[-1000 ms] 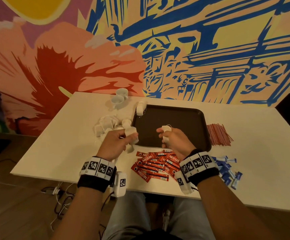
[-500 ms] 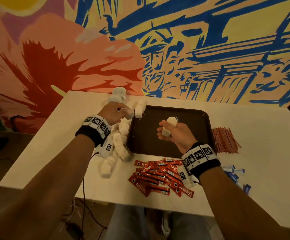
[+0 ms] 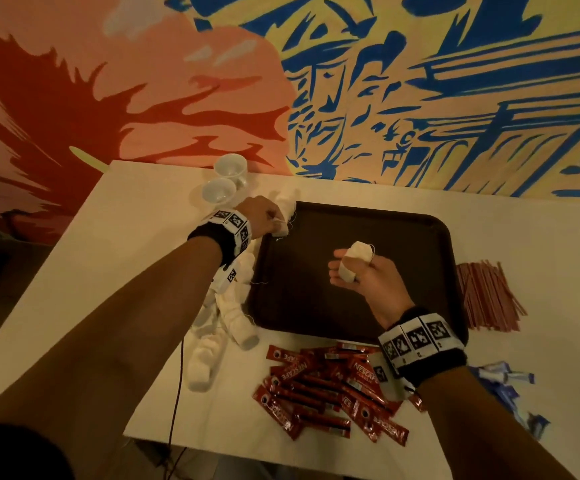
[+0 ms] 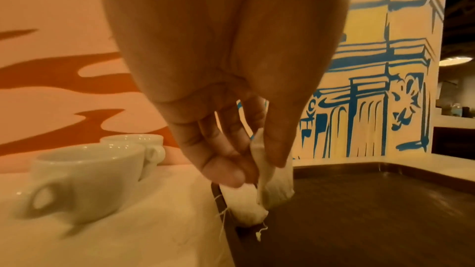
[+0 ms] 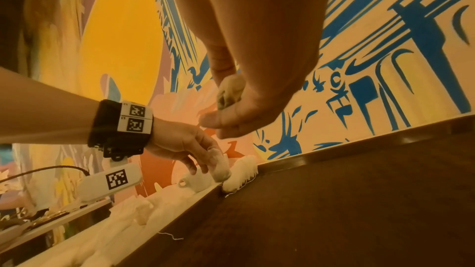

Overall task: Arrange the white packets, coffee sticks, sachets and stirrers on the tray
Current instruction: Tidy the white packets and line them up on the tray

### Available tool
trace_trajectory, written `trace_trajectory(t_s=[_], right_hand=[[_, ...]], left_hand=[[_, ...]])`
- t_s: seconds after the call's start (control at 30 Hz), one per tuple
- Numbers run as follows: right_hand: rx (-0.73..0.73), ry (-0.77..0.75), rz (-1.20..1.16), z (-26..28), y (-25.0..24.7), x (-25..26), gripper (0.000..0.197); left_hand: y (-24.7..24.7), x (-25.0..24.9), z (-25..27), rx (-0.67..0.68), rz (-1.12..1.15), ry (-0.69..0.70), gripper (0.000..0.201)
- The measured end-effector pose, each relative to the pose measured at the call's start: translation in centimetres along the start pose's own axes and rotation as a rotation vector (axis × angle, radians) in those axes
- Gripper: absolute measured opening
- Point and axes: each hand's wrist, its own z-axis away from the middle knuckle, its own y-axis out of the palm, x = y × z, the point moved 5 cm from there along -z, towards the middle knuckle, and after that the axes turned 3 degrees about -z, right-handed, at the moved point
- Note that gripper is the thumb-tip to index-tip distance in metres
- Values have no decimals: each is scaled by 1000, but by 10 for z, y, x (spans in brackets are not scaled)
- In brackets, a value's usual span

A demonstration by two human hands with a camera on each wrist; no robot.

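A dark brown tray (image 3: 385,306) lies mid-table. My left hand (image 3: 267,220) pinches a white packet (image 4: 272,186) over the tray's far left corner (image 4: 231,220), beside another packet (image 4: 246,204) lying on the rim; both show in the right wrist view as packets (image 5: 239,172). My right hand (image 3: 361,271) holds a white packet (image 3: 352,259) above the tray's middle, its fingers curled round the packet (image 5: 230,90). More white packets (image 3: 226,317) are heaped left of the tray. Red coffee sticks (image 3: 326,386) lie in front, blue sachets (image 3: 503,382) at the right, red stirrers (image 3: 486,296) right of the tray.
Two white cups (image 3: 224,180) stand at the table's far left by the painted wall; the left wrist view shows the cups (image 4: 85,168) close to my hand. A cable (image 3: 177,386) hangs off the front edge. The table's left edge (image 3: 39,271) is near my left forearm.
My left hand has carried a packet from the heap out to the tray's far left corner. My right hand has moved forward over the tray, still holding its packet.
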Motion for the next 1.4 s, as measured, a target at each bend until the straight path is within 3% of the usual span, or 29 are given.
trace_trajectory(t_s=[0.1,0.37,0.6,0.8,1.03,1.23,1.4], right_hand=[[-8,-20,1,-10,-3,4,20],[23,-48,-25,-21,2,8,20],[36,-28,-34,-22,7,2,20],[48,-26,-50,-15,12,9,20],[181,31,-193,17,29,38,35],[293,-61,-93,68,37,57,29],[333,-96,-46,112,40,68,27]], left_hand=[[16,1,-20,95,-84,7,22],[19,11,-50,43,-203,-53,28],[18,17,-59,-43,-248,-89,21],[-3,15,-50,-187,-250,-96,30],[-67,-5,8,-439,10,-73,24],[-118,-40,101,-638,298,54,31],[-136,-66,190,-590,553,160,31]])
